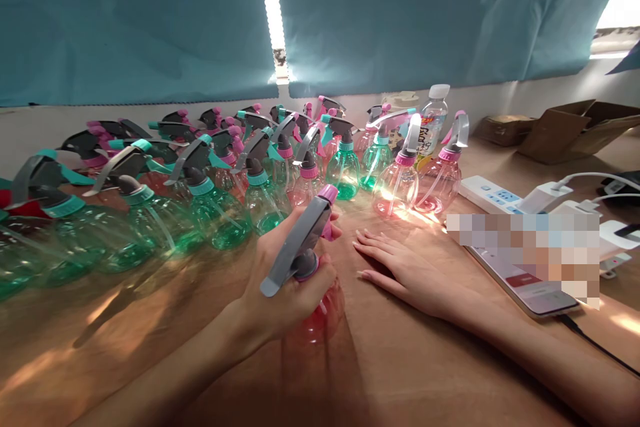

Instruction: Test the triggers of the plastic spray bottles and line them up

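Note:
My left hand (290, 280) is wrapped round the neck of a pink spray bottle (320, 320), just under its grey trigger head with a pink nozzle. The bottle is upright at the middle of the wooden table; whether its base touches the tabletop I cannot tell. Flat on the wood to the right lies my right hand (395, 267), fingers stretched out and nothing in them. Beyond both hands stand several more spray bottles, among them a green one (220, 213) with a teal collar and a pink one (397, 187) with a pink collar.
A phone (525, 280), partly blurred out, lies on the right with a cable. Behind it is a white power strip (490, 193) with plugged-in chargers. A drink bottle (435, 113) stands at the back, and an open cardboard box (575, 130) at the far right.

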The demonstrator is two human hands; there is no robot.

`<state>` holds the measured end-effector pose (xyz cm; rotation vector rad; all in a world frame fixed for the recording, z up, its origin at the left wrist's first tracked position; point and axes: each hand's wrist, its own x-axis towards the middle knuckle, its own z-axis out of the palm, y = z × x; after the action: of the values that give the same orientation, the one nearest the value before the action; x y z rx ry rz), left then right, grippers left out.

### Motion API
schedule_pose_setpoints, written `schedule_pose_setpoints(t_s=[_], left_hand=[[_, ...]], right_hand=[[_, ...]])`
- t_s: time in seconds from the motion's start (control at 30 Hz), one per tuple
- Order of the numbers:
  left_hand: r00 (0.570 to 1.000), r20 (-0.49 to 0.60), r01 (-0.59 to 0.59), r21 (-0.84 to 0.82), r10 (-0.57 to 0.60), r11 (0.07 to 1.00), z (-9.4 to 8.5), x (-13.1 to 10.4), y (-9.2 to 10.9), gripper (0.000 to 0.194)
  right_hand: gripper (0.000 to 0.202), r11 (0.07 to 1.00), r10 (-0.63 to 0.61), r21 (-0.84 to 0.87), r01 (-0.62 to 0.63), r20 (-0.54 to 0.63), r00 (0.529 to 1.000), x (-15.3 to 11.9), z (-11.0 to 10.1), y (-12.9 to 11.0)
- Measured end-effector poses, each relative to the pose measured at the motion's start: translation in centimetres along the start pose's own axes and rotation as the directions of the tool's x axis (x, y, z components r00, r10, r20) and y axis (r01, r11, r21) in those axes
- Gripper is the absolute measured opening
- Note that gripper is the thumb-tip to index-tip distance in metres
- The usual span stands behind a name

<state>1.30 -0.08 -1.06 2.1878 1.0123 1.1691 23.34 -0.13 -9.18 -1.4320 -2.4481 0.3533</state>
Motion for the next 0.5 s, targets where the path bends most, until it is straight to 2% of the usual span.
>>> schedule_pose_setpoints(t_s=[0.3,0.5], left_hand=[[0.999,-0.001,0.043,-0.030,-0.043,0.999,-0.19,0.01,0.53,0.022],[0.999,0.015,0.039,-0.020,-0.039,0.999,-0.12,0.03,-0.20,0.029]], right_hand=[[0.055,1.000,-0.010,-0.016,0.010,0.002,1.000,0.01,-0.01,-0.05],[0.052,1.000,-0.015,-0.004,0.015,-0.034,0.999,-0.04,-0.12,-0.17]])
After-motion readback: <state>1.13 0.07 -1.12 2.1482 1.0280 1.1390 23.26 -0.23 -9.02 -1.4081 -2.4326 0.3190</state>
